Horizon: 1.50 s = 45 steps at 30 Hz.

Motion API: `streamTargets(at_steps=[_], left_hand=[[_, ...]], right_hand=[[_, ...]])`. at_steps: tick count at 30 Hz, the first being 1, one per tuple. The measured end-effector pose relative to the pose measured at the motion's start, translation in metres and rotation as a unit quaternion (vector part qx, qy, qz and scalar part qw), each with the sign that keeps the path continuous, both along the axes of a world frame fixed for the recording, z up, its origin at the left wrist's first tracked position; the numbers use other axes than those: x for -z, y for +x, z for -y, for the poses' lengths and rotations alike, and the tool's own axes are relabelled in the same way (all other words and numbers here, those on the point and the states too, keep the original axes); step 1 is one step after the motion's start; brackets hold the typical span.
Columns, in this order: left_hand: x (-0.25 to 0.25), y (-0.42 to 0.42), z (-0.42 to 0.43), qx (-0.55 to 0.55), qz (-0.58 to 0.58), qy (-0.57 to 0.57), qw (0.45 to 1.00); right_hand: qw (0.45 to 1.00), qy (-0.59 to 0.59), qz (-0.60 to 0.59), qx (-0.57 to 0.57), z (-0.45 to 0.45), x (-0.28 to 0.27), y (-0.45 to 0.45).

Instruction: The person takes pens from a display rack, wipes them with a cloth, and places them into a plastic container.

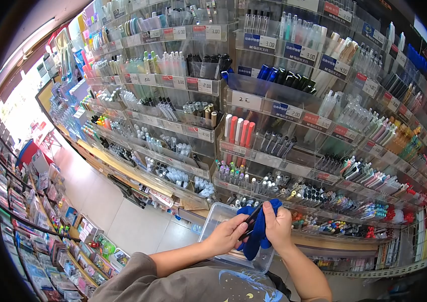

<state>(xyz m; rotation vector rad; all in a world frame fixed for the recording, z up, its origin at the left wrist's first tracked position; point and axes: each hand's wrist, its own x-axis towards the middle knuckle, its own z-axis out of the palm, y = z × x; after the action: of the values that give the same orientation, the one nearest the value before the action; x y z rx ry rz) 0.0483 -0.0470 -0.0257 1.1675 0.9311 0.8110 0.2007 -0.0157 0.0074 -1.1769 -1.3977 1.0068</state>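
A: The fingers of the left hand [222,236], how are they set?

B: They are drawn almost together, with slim black pens [250,224] pinched against the thumb. How many are held cannot be told, since part of the bunch is hidden.

A: And below that hand?

B: A clear plastic bin [211,219] is seen, tilted in this view and held up near the body; the pens and both hands are placed over its opening.

A: Next to the right?

B: A blue cloth [257,234] is bunched against the pens, its lower end left hanging over the bin. By the right hand [278,227] it is gripped, thumb on top and the other fingers curled round behind, closed apart from the fabric's thickness.

A: How would these be judged to handle?

B: The pens should be found light, stiff and rather slippery, apt to be rolled apart; they are best held around the middle of the barrels. The cloth should be soft and limp, best gathered in a fold.

A: Farthest right?

B: Tiered display shelves [294,166] are filled with pens, beyond the hands.
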Motion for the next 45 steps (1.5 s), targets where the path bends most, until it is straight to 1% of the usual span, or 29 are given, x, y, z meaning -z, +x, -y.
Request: streamTargets(at_steps=[2,4,5,7,8,9,10,12,13,14,16,18,19,20,22,24,25,26,28,31,32,35,37,38,40,41,44,45], left_hand=[[0.0,0.0,0.001,-0.013,-0.004,-0.002,1.0],[-0.001,0.0,0.0,-0.019,-0.018,0.003,1.0],[0.0,0.001,0.0,-0.036,-0.025,0.031,0.999],[0.003,0.004,-0.001,-0.07,-0.039,0.087,0.993],[0.004,0.004,-0.003,-0.067,-0.084,0.115,0.987],[0.004,0.002,-0.004,-0.064,-0.129,0.142,0.979],[0.005,0.001,-0.005,-0.06,-0.173,0.169,0.968],[0.005,0.001,-0.004,-0.049,-0.205,0.208,0.955],[0.005,0.0,-0.003,-0.044,-0.221,0.228,0.947],[0.005,-0.001,-0.003,-0.038,-0.225,0.231,0.946],[0.004,-0.003,-0.002,-0.028,-0.231,0.238,0.943],[-0.001,-0.006,-0.001,-0.046,-0.194,0.187,0.962],[-0.002,-0.007,0.0,-0.055,-0.175,0.16,0.97],[0.0,-0.009,-0.001,-0.061,-0.163,0.156,0.972],[0.008,-0.012,-0.004,-0.073,-0.139,0.15,0.976],[0.01,-0.01,-0.006,-0.085,-0.115,0.133,0.981],[0.009,-0.01,-0.006,-0.088,-0.111,0.123,0.982],[0.009,-0.01,-0.007,-0.091,-0.107,0.112,0.984],[0.012,-0.01,-0.007,-0.09,-0.1,0.11,0.985],[0.013,-0.01,-0.008,-0.093,-0.074,0.1,0.988],[0.014,-0.01,-0.007,-0.095,-0.063,0.096,0.989],[0.012,-0.013,-0.007,-0.098,-0.123,0.137,0.978],[0.01,-0.008,-0.004,-0.104,-0.176,0.188,0.961],[0.008,-0.006,-0.003,-0.107,-0.202,0.214,0.95],[0.003,-0.004,-0.001,-0.099,-0.214,0.197,0.952],[0.0,-0.003,0.0,-0.095,-0.219,0.189,0.952],[0.003,-0.004,0.001,-0.084,-0.213,0.189,0.955],[0.005,-0.003,0.0,-0.085,-0.208,0.187,0.956]], right_hand=[[0.999,-0.032,-0.028,-0.004,0.0,-0.003,-0.002],[0.998,-0.055,-0.04,-0.004,-0.003,0.013,0.001],[0.997,-0.067,-0.046,-0.004,-0.004,0.021,0.002],[0.999,-0.033,0.02,-0.008,-0.004,0.024,-0.001],[0.998,-0.017,0.053,-0.009,-0.004,0.026,-0.002],[0.991,0.032,0.128,-0.016,-0.006,0.031,0.0],[0.994,0.021,0.11,-0.012,-0.004,0.032,0.001],[0.997,0.003,0.076,-0.006,-0.003,0.025,0.001],[0.998,-0.022,0.048,0.018,-0.003,0.016,0.0],[0.996,-0.001,0.092,0.022,-0.007,0.018,0.006],[0.994,0.038,0.08,0.068,-0.01,0.025,0.01],[0.994,0.008,-0.035,0.102,-0.016,0.018,0.014],[0.994,0.004,-0.064,0.09,-0.017,0.012,0.016],[0.995,0.013,-0.066,0.072,-0.019,0.017,0.021],[0.998,-0.012,-0.062,0.02,-0.016,0.022,0.025],[0.999,0.02,-0.016,-0.042,-0.008,0.018,0.018],[0.995,0.004,0.02,-0.101,-0.004,0.016,0.02],[0.986,0.017,0.072,-0.149,-0.002,0.014,0.02],[0.966,0.068,0.151,-0.197,0.0,0.017,0.021],[0.953,0.09,0.19,-0.218,0.002,0.009,0.026],[0.955,0.092,0.188,-0.211,0.002,0.011,0.027],[0.962,0.103,0.175,-0.182,0.003,0.013,0.027],[0.97,0.116,0.154,-0.149,0.005,0.006,0.021],[0.975,0.103,0.148,-0.133,0.006,0.009,0.017],[0.983,0.077,0.134,-0.101,0.007,0.019,0.009],[0.981,0.105,0.132,-0.095,0.004,0.022,0.009],[0.988,0.012,0.138,-0.071,0.002,0.02,0.012],[0.983,0.096,0.154,-0.034,0.001,0.023,0.008]])
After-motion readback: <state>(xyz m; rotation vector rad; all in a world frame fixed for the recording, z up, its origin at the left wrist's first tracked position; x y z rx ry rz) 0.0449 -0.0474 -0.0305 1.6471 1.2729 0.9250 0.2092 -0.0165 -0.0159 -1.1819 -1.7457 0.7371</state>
